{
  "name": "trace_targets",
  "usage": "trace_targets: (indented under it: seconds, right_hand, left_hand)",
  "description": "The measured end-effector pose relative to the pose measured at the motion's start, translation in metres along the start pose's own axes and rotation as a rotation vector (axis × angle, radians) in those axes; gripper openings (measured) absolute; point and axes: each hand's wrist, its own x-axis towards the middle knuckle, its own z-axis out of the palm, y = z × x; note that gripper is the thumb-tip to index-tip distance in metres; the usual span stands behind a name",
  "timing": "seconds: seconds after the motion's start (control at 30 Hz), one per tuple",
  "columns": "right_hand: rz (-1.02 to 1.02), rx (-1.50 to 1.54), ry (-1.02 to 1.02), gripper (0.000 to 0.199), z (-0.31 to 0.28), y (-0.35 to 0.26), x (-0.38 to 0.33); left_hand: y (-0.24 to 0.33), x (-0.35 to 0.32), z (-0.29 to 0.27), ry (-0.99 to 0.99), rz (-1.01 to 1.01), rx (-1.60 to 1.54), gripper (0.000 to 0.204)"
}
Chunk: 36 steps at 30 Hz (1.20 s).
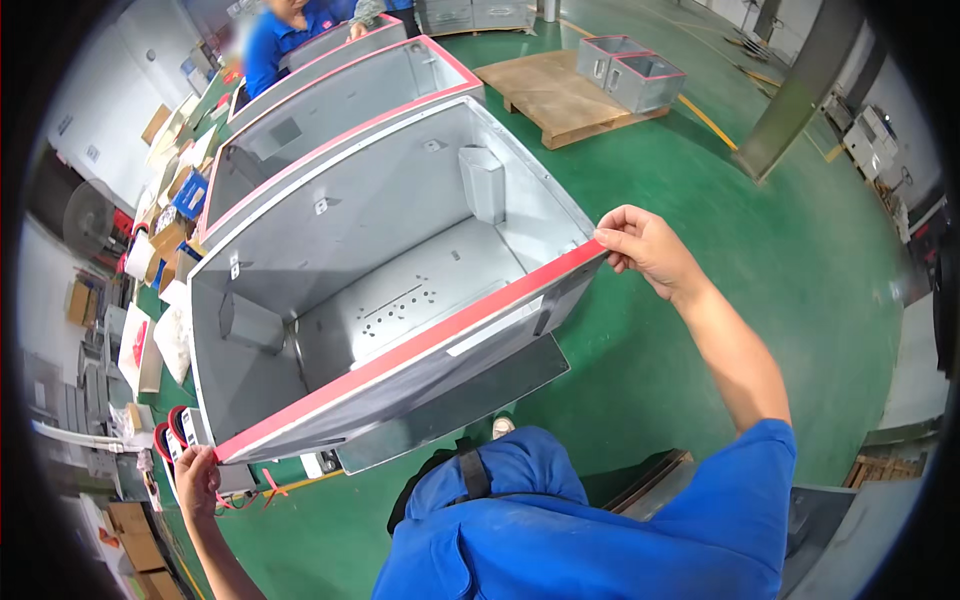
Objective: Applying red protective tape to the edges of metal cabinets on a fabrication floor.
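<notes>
In front of me stands a large open grey metal cabinet box (350, 230), with holes in its inside wall and a bracket at each end. A red tape strip (420, 335) runs along its near rim from one corner to the other. My left hand (197, 480) is closed at the strip's left end, fingers pinched at the corner. At the far right corner my right hand (645, 248) pinches the other end between thumb and fingers. The strip looks laid along the rim; whether it is pressed down everywhere I cannot tell.
Behind stand more grey boxes with red-edged rims (330, 110), with a co-worker in blue (275, 45) beside them. A wooden pallet (550, 95) carries smaller metal boxes (645, 80). A cluttered bench (165, 240) runs along the left. A column (800, 95) rises at right.
</notes>
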Motion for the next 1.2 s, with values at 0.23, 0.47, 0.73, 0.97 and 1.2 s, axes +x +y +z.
trace_targets:
  seconds: [0.23, 0.47, 0.73, 0.97, 1.2]
  right_hand:
    - [-0.014, 0.013, 0.021, 0.018, 0.001, 0.001, -0.002]
    - [-0.026, -0.009, 0.033, 0.019, 0.003, 0.001, -0.002]
    - [-0.050, -0.044, 0.062, 0.018, 0.005, 0.006, -0.003]
    - [-0.267, -0.162, 0.227, 0.018, 0.010, 0.015, -0.006]
    - [-1.030, -0.785, 0.511, 0.018, 0.055, 0.009, -0.030]
  left_hand:
    - [-0.001, 0.000, 0.003, 0.014, -0.013, 0.035, 0.014]
    - [0.000, -0.003, 0.003, -0.003, -0.021, 0.039, 0.013]
    - [0.000, -0.003, 0.005, 0.006, -0.015, 0.032, 0.014]
    - [-0.003, -0.001, 0.006, 0.010, 0.016, 0.022, 0.015]
    - [-0.005, -0.002, 0.008, 0.032, 0.023, 0.034, 0.016]
